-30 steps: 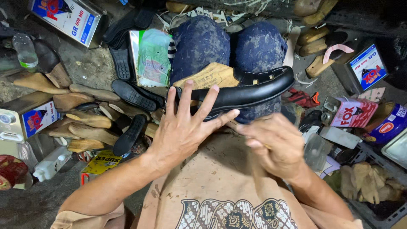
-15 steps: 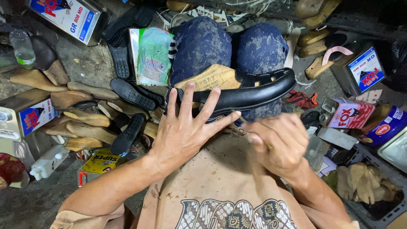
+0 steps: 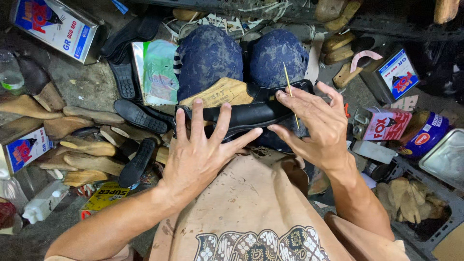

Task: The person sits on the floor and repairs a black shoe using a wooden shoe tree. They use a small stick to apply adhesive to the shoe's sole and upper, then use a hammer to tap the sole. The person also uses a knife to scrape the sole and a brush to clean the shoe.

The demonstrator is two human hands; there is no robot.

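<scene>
Pressing a black shoe (image 3: 251, 113) flat across the knees.

Loose black soles (image 3: 137, 162) lie on the floor at left. Left hand (image 3: 200, 154), fingers spread, bears down on the shoe's near edge; keep that pressure even. Right hand (image 3: 316, 125) steadies the far end, a thin stick (image 3: 290, 92) pinched between its fingers; keep the stick clear of the leather. Tins (image 3: 396, 75) stand at right.

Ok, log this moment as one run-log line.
left hand: spread flat on black shoe | right hand: holds thin stick at shoe's end | shoe: across knees | around: wooden lasts, glue tins
</scene>
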